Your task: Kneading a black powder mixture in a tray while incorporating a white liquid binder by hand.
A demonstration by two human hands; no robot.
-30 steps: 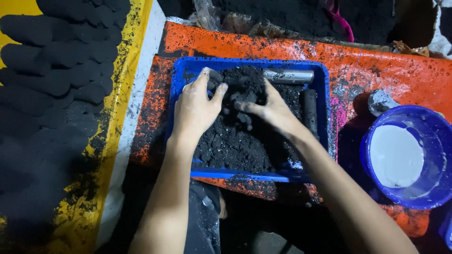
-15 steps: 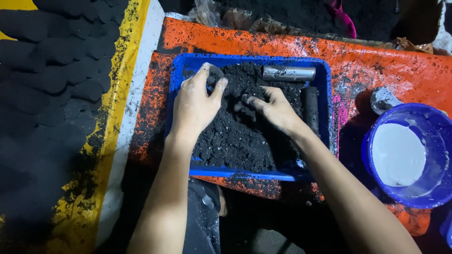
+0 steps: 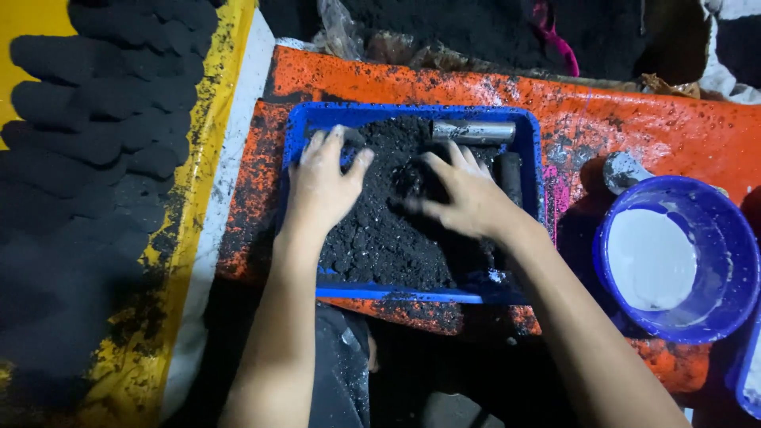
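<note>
Rows of black pressed lumps lie on the yellow sheet at far left. In the blue tray on the orange table, the left hand presses flat, fingers spread, on the black powder, steadying the heap. The right hand rakes it with loosely spread fingers, below a metal tube; a blue bowl of white liquid stands at right.

Your way into the blue tray is open from above only; its far end is blocked by a metal tube, and the blue bowl crowds the bench on your right.

We see an orange, soot-stained counter, a yellow board of dark lumps at left, dim surroundings.
</note>
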